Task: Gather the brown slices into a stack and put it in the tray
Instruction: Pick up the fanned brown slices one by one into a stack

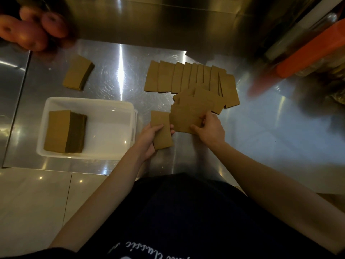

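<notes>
Brown slices lie fanned in a row (pixel 188 78) across the steel table (pixel 115 75), with a loose overlapping pile (pixel 197 103) just in front of them. My left hand (pixel 149 140) grips a small stack of slices (pixel 161 130) near the table's front edge. My right hand (pixel 210 128) rests on the near end of the loose pile, fingers pinching its slices. The white tray (pixel 110 116) sits to the left and holds a thick stack of slices (pixel 64 131). Another short stack (pixel 78 75) lies at the far left of the table.
Another person's hand (pixel 31 28) shows blurred at the top left. A blurred orange object (pixel 306 51) and a blurred reddish shape (pixel 261 85) are at the right. The table's front edge runs just behind my body; pale floor tiles (pixel 37 193) lie below left.
</notes>
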Tool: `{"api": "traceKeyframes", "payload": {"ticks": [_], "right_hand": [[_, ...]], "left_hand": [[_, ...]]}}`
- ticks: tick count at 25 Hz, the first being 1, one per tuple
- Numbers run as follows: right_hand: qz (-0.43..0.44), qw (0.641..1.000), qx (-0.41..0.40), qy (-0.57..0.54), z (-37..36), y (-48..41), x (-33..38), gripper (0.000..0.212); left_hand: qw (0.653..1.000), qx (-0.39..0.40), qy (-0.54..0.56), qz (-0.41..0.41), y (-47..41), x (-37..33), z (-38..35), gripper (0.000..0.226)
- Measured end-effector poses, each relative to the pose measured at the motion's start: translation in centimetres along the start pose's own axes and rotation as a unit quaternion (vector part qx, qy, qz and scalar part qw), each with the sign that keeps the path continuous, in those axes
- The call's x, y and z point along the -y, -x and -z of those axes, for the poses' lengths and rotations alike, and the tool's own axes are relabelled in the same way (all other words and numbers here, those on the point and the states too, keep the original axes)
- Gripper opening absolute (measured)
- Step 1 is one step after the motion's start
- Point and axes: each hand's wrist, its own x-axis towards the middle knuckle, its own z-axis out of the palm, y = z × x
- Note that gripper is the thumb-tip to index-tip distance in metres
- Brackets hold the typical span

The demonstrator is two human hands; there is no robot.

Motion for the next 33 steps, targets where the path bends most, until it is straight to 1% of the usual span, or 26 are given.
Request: {"api": "traceKeyframes", "payload": {"ticks": [2,5,7,10,12,13,16,19,23,26,29,31,33], "right_hand": [[-0.012,1.000,0.004,0.007,-0.1,-0.2,-0.2,0.046],[-0.026,0.999,0.010,-0.022,0.1,-0.3,-0.3,0.043],[-0.045,0.995,0.024,-0.082,0.4,-0.4,-0.4,0.039],[-0.092,0.968,0.054,-0.225,0.8,0.0,-0.8,0.033],[-0.110,0.952,0.072,-0.275,1.0,0.2,-0.8,0.036],[-0.119,0.948,0.066,-0.286,1.1,0.3,-0.7,0.040],[-0.146,0.945,0.018,-0.292,0.7,0.0,0.2,0.053],[-0.149,0.952,-0.018,-0.267,0.2,-0.1,1.2,0.060],[-0.148,0.962,-0.060,-0.220,-0.4,-0.2,1.7,0.057],[-0.138,0.960,-0.091,-0.226,-0.7,0.3,1.6,0.051],[-0.154,0.954,-0.086,-0.241,-0.7,0.4,1.4,0.046],[-0.167,0.947,-0.071,-0.266,-0.6,0.4,1.3,0.046],[-0.163,0.941,-0.050,-0.291,-0.6,0.6,1.1,0.044]], "left_hand": [[1.000,-0.003,0.009,0.001,-0.2,-0.2,0.1,0.020],[1.000,-0.009,0.010,0.004,-0.5,-0.1,0.3,0.033],[1.000,-0.003,0.018,0.010,-0.6,0.0,0.4,0.040],[0.999,0.001,0.036,0.014,-0.6,0.1,0.5,0.044],[0.999,0.004,0.043,0.015,-0.6,0.1,0.5,0.047],[0.999,0.005,0.040,0.016,-0.6,0.2,0.4,0.047],[0.999,-0.004,0.027,0.017,-0.5,0.1,0.2,0.045],[0.999,-0.005,0.029,0.016,-0.2,0.1,0.2,0.043],[1.000,-0.008,0.025,0.016,0.0,0.3,0.3,0.046],[0.999,-0.008,0.030,0.015,0.1,0.3,0.3,0.046],[0.999,-0.004,0.033,0.012,0.1,0.3,0.3,0.047],[0.999,-0.002,0.031,0.012,0.1,0.2,0.3,0.048],[1.000,-0.001,0.029,0.011,0.1,0.2,0.3,0.048]]}}
